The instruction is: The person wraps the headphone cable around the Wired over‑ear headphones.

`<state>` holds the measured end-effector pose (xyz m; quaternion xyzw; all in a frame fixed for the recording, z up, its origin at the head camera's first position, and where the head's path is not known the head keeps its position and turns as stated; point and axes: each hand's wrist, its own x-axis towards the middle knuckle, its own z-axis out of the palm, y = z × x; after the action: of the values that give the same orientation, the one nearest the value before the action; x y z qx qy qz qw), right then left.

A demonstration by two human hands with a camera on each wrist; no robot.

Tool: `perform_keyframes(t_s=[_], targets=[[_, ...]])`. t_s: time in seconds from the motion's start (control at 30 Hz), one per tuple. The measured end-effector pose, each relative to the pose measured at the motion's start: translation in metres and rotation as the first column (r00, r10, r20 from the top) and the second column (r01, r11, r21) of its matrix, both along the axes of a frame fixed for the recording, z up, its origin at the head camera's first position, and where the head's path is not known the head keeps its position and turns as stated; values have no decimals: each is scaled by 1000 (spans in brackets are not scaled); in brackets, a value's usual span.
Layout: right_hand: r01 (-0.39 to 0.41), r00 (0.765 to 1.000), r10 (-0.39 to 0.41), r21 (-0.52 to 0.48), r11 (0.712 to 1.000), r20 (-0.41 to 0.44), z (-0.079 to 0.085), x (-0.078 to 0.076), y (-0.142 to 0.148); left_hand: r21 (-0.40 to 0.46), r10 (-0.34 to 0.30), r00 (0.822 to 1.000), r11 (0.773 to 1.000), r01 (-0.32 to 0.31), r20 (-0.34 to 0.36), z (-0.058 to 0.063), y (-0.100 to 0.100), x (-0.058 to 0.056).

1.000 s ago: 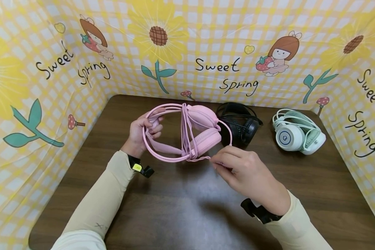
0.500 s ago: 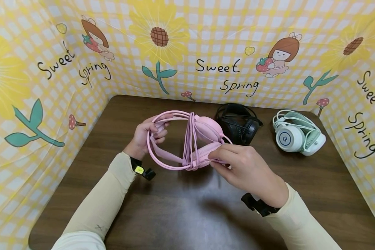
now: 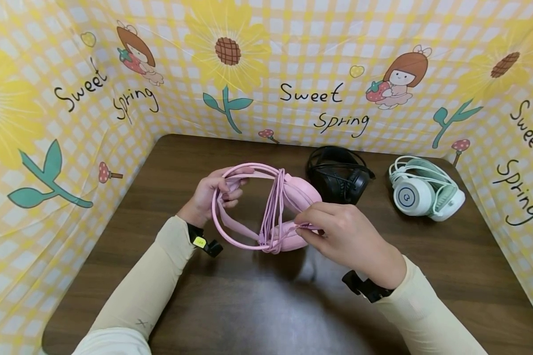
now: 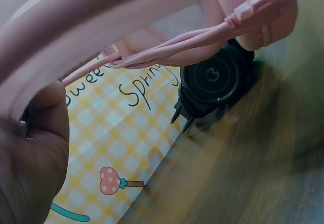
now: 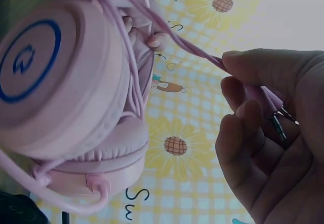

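In the head view, pink headphones are held up over the table. My left hand grips them by the headband. A thin pink cable is wound several times across the headband and ear cups. Its twisted end is pinched between the thumb and fingers of my right hand, beside the lower ear cup. The right wrist view shows metal audio plugs sticking out below the right thumb. There the near ear cup bears a blue ring. In the left wrist view, the headband hides much of the left hand.
Behind the pink pair, black headphones lie on the dark wooden table. Farther right are mint-green and white headphones with their cable wrapped round them. A yellow checked cloth walls the back and sides.
The pink headphones have come lower and slightly to the right in my left hand. My right hand, still pinching the cable end, now overlaps the ear cups; the cable stretch between has shortened.
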<state>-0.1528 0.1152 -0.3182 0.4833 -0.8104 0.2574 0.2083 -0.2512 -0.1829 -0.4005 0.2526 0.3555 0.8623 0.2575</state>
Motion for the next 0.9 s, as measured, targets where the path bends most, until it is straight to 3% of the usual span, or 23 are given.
perform_keyframes(t_s=[0.23, 0.57, 0.9], targets=[[16, 1000, -16, 39, 999, 12, -2, -3, 0, -26, -77, 996, 997, 76, -50, 1, 3, 1], [5, 1000, -6, 43, 999, 17, -7, -8, 0, -101, -107, 992, 990, 100, -64, 2, 5, 4], [-3, 1000, 6, 118, 993, -24, -16, -17, -2, -173, -167, 979, 974, 146, -115, 3, 14, 7]])
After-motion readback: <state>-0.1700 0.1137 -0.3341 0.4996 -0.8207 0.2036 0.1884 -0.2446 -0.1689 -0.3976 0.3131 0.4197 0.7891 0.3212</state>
